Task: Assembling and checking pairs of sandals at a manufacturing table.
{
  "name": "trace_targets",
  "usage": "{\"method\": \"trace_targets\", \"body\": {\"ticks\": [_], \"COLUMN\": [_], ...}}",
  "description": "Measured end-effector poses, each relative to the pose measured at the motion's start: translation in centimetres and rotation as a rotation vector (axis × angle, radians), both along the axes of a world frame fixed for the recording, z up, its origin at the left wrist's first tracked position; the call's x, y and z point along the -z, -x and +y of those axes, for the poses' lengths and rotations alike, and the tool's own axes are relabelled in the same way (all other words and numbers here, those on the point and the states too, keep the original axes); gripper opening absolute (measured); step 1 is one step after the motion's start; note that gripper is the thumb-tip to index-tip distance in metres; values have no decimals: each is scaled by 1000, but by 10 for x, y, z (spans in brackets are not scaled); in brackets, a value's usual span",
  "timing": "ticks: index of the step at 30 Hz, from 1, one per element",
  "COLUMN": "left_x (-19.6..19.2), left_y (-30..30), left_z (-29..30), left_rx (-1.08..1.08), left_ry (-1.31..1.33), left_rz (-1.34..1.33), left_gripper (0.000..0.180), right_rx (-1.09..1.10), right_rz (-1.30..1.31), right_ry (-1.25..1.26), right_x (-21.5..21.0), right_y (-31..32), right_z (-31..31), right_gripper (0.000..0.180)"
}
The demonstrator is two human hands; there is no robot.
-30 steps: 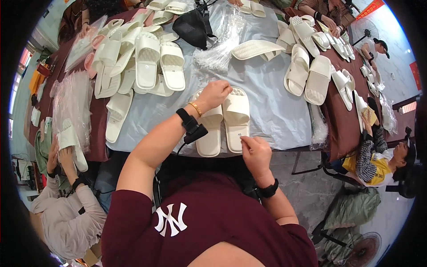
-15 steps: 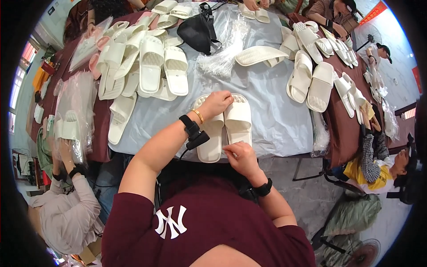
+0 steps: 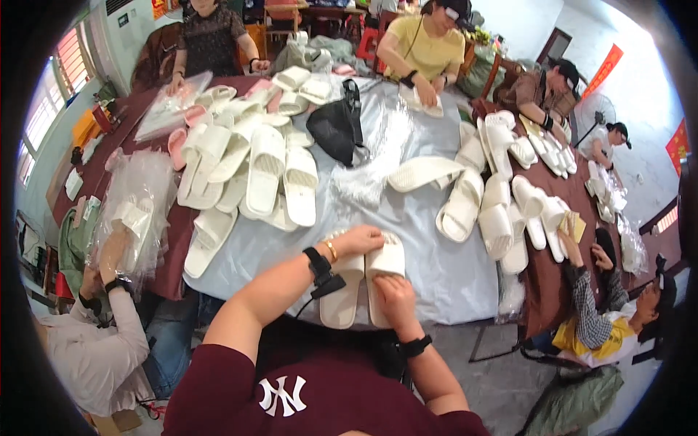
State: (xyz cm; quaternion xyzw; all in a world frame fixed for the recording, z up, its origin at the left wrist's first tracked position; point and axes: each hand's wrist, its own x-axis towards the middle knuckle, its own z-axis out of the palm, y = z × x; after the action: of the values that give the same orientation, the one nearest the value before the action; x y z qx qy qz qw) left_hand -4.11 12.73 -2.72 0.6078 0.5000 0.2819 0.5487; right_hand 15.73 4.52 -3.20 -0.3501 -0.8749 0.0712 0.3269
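From the head view, a pair of white slippers is laid side by side at the near edge of the table, close to the body so it can be reached. The left hand is laid flat over the tops of both slippers, so they are kept together. The right hand is pressed on the right slipper's heel part; its fingers are curled, but whether anything is pinched cannot be told. More white slippers are piled toward the far left edge, beside a black bag.
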Motion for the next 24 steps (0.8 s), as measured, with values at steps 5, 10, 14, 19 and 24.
{"method": "trace_targets", "body": {"ticks": [5, 10, 14, 19, 24], "left_x": [14, 4, -7, -21, -24], "left_y": [-1, -4, -2, -3, 1], "left_z": [1, -1, -13, -41, -50], "left_rx": [-1, -147, -286, -292, -390], "left_ry": [75, -82, -310, -393, -381], "left_rz": [-192, -69, 64, -64, -115], "left_gripper": [19, 22, 21, 21, 22], "right_rx": [-18, -19, -11, 112, -116], "right_rz": [21, 57, 203, 515, 417], "right_ry": [4, 62, 89, 395, 557], "right_x": [-2, -12, -20, -36, -39], "right_y": [4, 6, 0, 14, 36], "right_z": [1, 4, 4, 31, 58], "right_gripper": [17, 16, 18, 27, 42]}}
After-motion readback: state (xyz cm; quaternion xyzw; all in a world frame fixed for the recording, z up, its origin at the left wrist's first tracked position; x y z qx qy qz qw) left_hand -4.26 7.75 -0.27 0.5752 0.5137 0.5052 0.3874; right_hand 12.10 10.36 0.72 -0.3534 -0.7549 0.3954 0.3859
